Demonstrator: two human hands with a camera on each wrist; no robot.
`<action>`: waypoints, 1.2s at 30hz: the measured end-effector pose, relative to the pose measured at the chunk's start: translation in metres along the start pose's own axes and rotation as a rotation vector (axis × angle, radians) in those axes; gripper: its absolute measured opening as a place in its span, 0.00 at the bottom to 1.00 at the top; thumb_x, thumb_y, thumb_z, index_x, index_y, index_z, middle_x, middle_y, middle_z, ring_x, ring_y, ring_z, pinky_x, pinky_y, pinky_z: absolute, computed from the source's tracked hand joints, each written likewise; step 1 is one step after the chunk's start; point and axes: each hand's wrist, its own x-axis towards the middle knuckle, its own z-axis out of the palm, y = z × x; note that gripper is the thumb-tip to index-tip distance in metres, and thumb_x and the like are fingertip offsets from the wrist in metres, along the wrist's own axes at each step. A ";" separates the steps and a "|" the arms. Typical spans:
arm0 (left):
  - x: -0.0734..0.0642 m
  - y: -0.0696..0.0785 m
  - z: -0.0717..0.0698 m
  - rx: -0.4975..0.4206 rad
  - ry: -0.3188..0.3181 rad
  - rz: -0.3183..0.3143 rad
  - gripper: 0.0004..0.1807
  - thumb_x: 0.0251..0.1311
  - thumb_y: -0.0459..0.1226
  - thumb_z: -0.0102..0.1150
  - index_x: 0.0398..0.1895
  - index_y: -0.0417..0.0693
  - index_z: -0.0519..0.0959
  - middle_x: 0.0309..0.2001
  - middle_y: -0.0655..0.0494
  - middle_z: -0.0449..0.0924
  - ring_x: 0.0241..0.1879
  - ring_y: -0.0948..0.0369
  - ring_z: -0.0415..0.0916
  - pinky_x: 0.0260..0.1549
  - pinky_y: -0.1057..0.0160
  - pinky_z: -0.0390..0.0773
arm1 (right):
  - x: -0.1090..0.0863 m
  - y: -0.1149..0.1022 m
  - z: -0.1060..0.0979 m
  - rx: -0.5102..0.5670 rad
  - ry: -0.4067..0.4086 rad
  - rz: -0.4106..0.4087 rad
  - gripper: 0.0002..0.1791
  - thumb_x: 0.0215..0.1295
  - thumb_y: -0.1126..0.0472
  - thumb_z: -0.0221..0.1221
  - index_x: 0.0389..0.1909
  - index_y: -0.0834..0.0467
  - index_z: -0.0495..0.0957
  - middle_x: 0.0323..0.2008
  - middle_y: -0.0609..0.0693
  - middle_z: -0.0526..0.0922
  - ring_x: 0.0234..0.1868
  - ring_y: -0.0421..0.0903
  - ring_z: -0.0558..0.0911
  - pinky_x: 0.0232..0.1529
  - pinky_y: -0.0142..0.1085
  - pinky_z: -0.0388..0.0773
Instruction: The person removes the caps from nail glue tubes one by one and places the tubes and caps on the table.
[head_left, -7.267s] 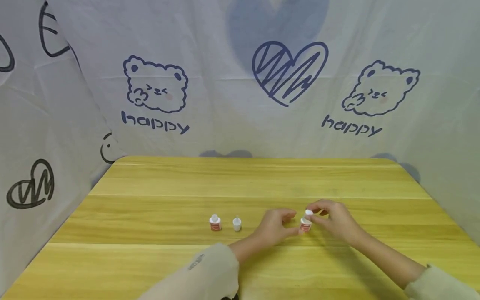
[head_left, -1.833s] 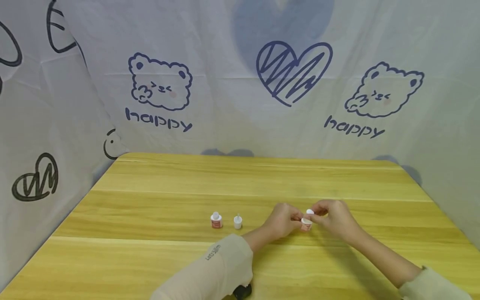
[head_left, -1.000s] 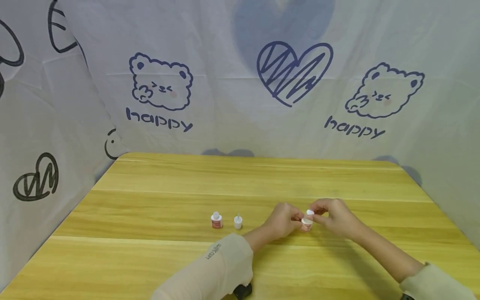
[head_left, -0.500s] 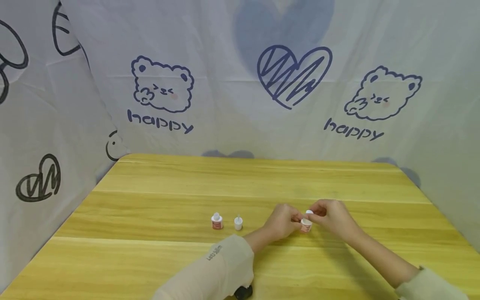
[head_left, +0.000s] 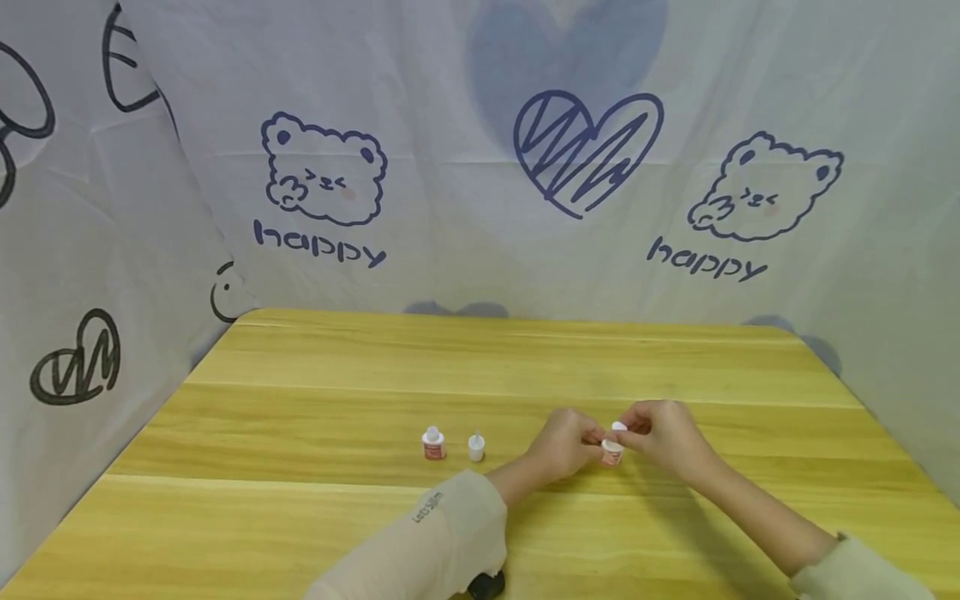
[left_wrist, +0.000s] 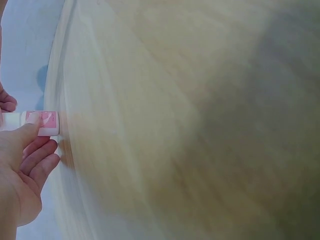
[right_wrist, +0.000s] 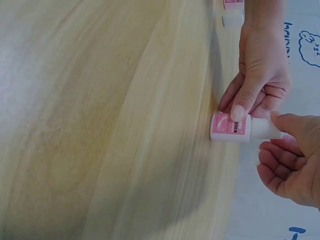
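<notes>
A small white bottle with a pink label (right_wrist: 227, 131) stands upright on the table, right of centre in the head view. My left hand (head_left: 564, 443) pinches its body from the left, thumb across the label. The white cap (right_wrist: 265, 128) sits on the bottle's neck, and the thumb and fingers of my right hand (head_left: 670, 435) pinch it. Left of my hands stands a second small bottle (head_left: 433, 445) of the same kind, its neck uncovered. Beside that one, a white cap (head_left: 476, 450) rests upside down with a thin stem pointing up.
The wooden table (head_left: 337, 350) reaches back to a white cloth (head_left: 450, 208) printed with bears and hearts. Another cloth side hangs along the left. A black device (head_left: 486, 585) shows beneath the left sleeve (head_left: 420, 533).
Several seconds ago my left hand was spread beside the bottle; it has since closed in and pinches the body. My right hand stays on the cap. Over the last second, hardly anything moves.
</notes>
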 end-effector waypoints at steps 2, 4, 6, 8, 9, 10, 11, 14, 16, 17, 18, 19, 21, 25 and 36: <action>0.000 0.000 0.000 -0.009 -0.001 -0.002 0.05 0.50 0.28 0.65 0.32 0.36 0.85 0.32 0.49 0.86 0.30 0.65 0.83 0.26 0.83 0.73 | 0.000 0.000 -0.001 -0.005 -0.007 -0.023 0.03 0.54 0.68 0.63 0.23 0.62 0.82 0.21 0.49 0.83 0.21 0.34 0.75 0.21 0.26 0.73; 0.001 0.000 -0.001 -0.019 -0.002 0.001 0.05 0.51 0.26 0.64 0.32 0.35 0.84 0.32 0.47 0.86 0.31 0.63 0.84 0.26 0.83 0.74 | 0.000 0.000 -0.002 -0.006 -0.010 -0.042 0.03 0.54 0.69 0.63 0.23 0.62 0.82 0.21 0.49 0.83 0.21 0.33 0.75 0.21 0.26 0.73; 0.001 0.001 -0.001 -0.031 -0.009 0.002 0.05 0.51 0.26 0.64 0.32 0.35 0.84 0.33 0.47 0.86 0.31 0.62 0.84 0.26 0.83 0.74 | 0.000 0.000 -0.003 -0.007 -0.011 -0.055 0.03 0.54 0.69 0.63 0.24 0.62 0.82 0.21 0.49 0.83 0.21 0.33 0.75 0.22 0.26 0.74; 0.001 0.002 -0.001 -0.039 -0.014 0.001 0.05 0.51 0.26 0.63 0.33 0.34 0.84 0.33 0.46 0.86 0.32 0.62 0.84 0.26 0.83 0.74 | 0.000 0.000 -0.003 -0.004 -0.012 -0.063 0.03 0.54 0.69 0.63 0.24 0.62 0.82 0.21 0.49 0.83 0.21 0.33 0.75 0.22 0.26 0.74; 0.000 0.002 -0.001 -0.043 -0.018 -0.002 0.05 0.51 0.26 0.63 0.33 0.34 0.84 0.33 0.46 0.86 0.32 0.62 0.84 0.26 0.83 0.74 | 0.000 0.000 -0.003 -0.002 -0.013 -0.067 0.03 0.54 0.69 0.63 0.24 0.62 0.82 0.21 0.49 0.83 0.21 0.33 0.75 0.22 0.26 0.74; 0.000 0.002 -0.001 -0.047 -0.019 0.000 0.05 0.51 0.26 0.63 0.33 0.34 0.84 0.33 0.46 0.86 0.31 0.62 0.84 0.26 0.82 0.74 | 0.000 0.001 -0.004 -0.003 -0.013 -0.070 0.03 0.54 0.69 0.63 0.24 0.62 0.82 0.21 0.48 0.83 0.21 0.32 0.75 0.22 0.26 0.74; 0.000 0.002 -0.001 -0.046 -0.022 -0.003 0.05 0.51 0.27 0.64 0.33 0.34 0.84 0.33 0.46 0.86 0.31 0.62 0.84 0.26 0.82 0.74 | 0.000 0.001 -0.004 -0.004 -0.014 -0.071 0.03 0.54 0.69 0.63 0.24 0.61 0.82 0.21 0.48 0.83 0.21 0.32 0.75 0.22 0.26 0.74; 0.000 0.003 -0.001 -0.045 -0.024 -0.002 0.06 0.51 0.28 0.64 0.33 0.35 0.84 0.32 0.47 0.86 0.31 0.63 0.84 0.26 0.82 0.74 | 0.000 0.002 -0.004 -0.004 -0.019 -0.073 0.03 0.54 0.68 0.63 0.24 0.61 0.82 0.21 0.48 0.83 0.22 0.32 0.75 0.23 0.26 0.74; 0.000 0.003 -0.002 -0.045 -0.023 -0.001 0.06 0.50 0.28 0.65 0.32 0.35 0.84 0.32 0.47 0.86 0.31 0.63 0.84 0.26 0.82 0.74 | 0.000 0.002 -0.004 -0.004 -0.024 -0.075 0.02 0.54 0.68 0.64 0.24 0.61 0.82 0.22 0.48 0.83 0.23 0.33 0.75 0.24 0.27 0.74; 0.000 0.002 -0.001 -0.040 -0.026 -0.004 0.06 0.51 0.28 0.65 0.32 0.35 0.84 0.32 0.47 0.86 0.31 0.63 0.84 0.26 0.83 0.74 | 0.000 0.002 -0.004 -0.003 -0.030 -0.076 0.02 0.54 0.68 0.64 0.24 0.61 0.82 0.22 0.48 0.83 0.23 0.33 0.75 0.24 0.27 0.74; 0.000 0.002 -0.001 -0.039 -0.025 -0.004 0.06 0.50 0.28 0.65 0.32 0.35 0.84 0.32 0.47 0.86 0.31 0.63 0.84 0.26 0.83 0.74 | 0.001 0.003 -0.005 0.000 -0.035 -0.077 0.02 0.54 0.67 0.64 0.24 0.61 0.82 0.22 0.48 0.83 0.23 0.33 0.76 0.24 0.27 0.75; 0.001 0.002 -0.001 -0.037 -0.025 -0.007 0.06 0.50 0.28 0.65 0.32 0.35 0.84 0.32 0.47 0.86 0.31 0.62 0.84 0.26 0.83 0.74 | 0.001 0.003 -0.005 0.003 -0.042 -0.081 0.02 0.55 0.67 0.64 0.25 0.62 0.82 0.22 0.48 0.83 0.24 0.34 0.76 0.25 0.26 0.75; 0.001 0.002 -0.001 -0.029 -0.026 -0.010 0.05 0.51 0.27 0.64 0.32 0.35 0.84 0.33 0.47 0.86 0.32 0.62 0.84 0.26 0.83 0.74 | 0.002 0.004 -0.006 0.008 -0.058 -0.088 0.03 0.55 0.66 0.64 0.25 0.62 0.82 0.23 0.48 0.84 0.25 0.35 0.78 0.26 0.26 0.76; 0.001 0.001 -0.002 -0.017 -0.028 -0.004 0.05 0.51 0.27 0.64 0.32 0.35 0.84 0.33 0.47 0.86 0.31 0.62 0.84 0.26 0.83 0.73 | 0.003 0.005 -0.008 0.028 -0.111 -0.100 0.03 0.57 0.66 0.63 0.27 0.62 0.81 0.26 0.49 0.84 0.27 0.36 0.79 0.28 0.26 0.77; 0.001 0.002 -0.004 -0.027 -0.039 -0.016 0.07 0.50 0.30 0.66 0.33 0.36 0.84 0.32 0.48 0.86 0.30 0.64 0.84 0.26 0.83 0.74 | 0.006 0.012 -0.013 0.042 -0.204 -0.159 0.05 0.58 0.68 0.60 0.35 0.62 0.81 0.33 0.51 0.85 0.31 0.35 0.80 0.35 0.30 0.79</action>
